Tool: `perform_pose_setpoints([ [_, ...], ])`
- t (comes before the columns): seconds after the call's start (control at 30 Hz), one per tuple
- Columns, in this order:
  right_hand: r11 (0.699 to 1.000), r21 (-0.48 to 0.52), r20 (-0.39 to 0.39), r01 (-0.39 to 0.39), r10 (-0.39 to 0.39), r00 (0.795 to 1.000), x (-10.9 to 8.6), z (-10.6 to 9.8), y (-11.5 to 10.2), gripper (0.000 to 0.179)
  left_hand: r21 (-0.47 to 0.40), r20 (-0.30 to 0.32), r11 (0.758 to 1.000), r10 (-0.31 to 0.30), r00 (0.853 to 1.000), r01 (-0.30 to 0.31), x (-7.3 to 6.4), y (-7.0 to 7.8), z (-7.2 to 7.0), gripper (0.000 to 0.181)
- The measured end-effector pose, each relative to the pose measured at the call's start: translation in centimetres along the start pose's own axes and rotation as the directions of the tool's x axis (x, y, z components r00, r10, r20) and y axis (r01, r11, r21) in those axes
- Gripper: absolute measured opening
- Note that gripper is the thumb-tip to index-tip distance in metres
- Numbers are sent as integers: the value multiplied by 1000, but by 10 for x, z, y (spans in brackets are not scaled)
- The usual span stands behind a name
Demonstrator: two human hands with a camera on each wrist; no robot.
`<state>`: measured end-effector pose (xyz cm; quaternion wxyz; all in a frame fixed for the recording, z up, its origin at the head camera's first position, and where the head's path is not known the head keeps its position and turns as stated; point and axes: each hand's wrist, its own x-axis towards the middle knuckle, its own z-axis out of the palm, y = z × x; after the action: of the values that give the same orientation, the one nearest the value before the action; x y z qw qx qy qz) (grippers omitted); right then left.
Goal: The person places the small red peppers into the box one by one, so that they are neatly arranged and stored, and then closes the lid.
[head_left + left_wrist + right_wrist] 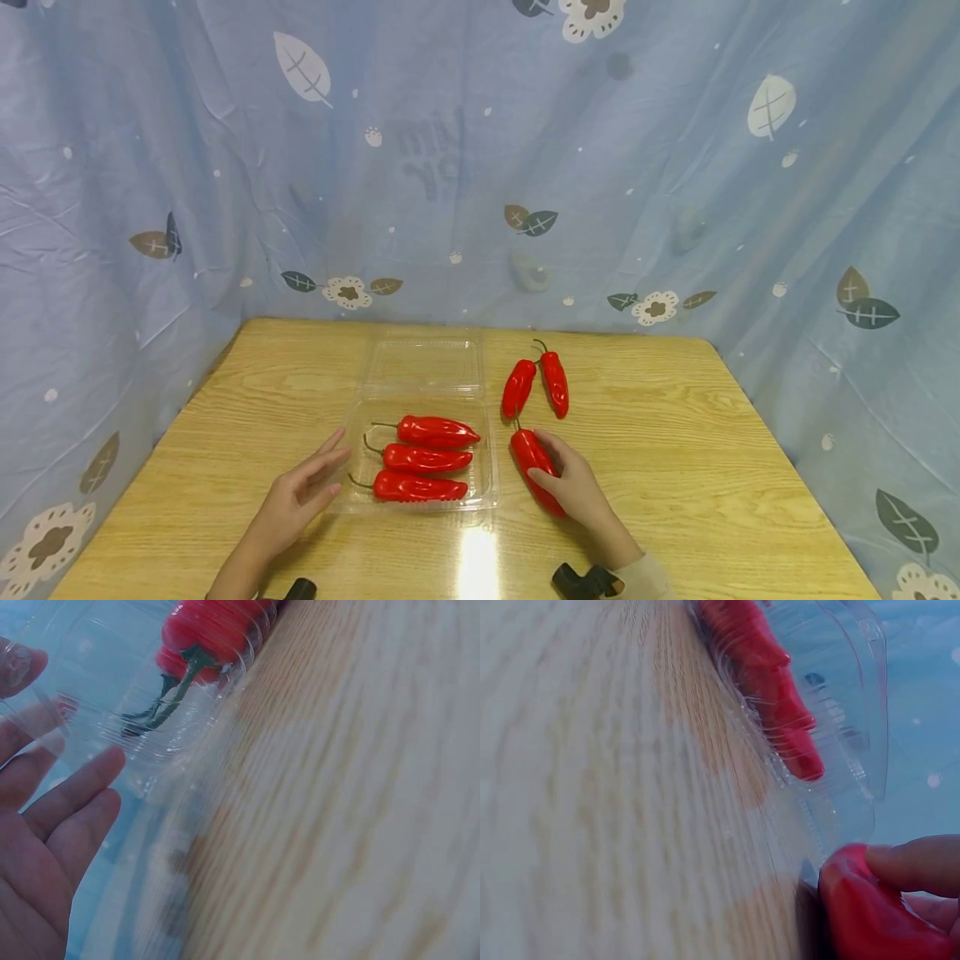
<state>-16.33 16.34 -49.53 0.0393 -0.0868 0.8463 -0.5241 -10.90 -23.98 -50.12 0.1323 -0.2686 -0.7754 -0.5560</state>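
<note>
A clear plastic clamshell box (487, 475) lies with its lid folded back on the wooden table. Three red peppers, the middle one (427, 458) among them, lie side by side in its tray, green stems toward the left. At the tray's left edge is my left hand (296, 492), fingers extended and thumb apart; whether it touches the plastic I cannot tell. Just right of the box, my right hand (573, 483) holds another red pepper (531, 454) between thumb and fingers. That pepper is tilted, stem pointing away. In the right wrist view, the held pepper (862, 915) shows close to the tabletop.
Two more red peppers, one on the left (518, 389) and one on the right (555, 383), lie on the table (675, 467) beyond my right hand. The raised lid (427, 362) lies flat behind the tray. A blue patterned curtain (450, 167) hangs along the table's back and sides.
</note>
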Motion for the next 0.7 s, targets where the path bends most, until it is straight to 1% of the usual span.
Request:
perform_pose_setpoints([
  [0.13,1000,-1,-12,9,-9,1000,0,0,3,55,-7,10,1000,-1,1000,1,0,-1,0,41],
  [0.33,999,32,-45,3,-2,999,-1,1,7,52,1,22,1000,-3,1000,3,0,-1,0,41],
  [0.5,999,48,-56,-7,9,998,-2,1,8,49,2,6,1000,4,1000,-4,0,-2,0,42],
  [0.7,998,69,-65,6,-2,998,-3,1,7,48,-6,-3,1000,12,1000,-12,-1,-2,1,42],
])
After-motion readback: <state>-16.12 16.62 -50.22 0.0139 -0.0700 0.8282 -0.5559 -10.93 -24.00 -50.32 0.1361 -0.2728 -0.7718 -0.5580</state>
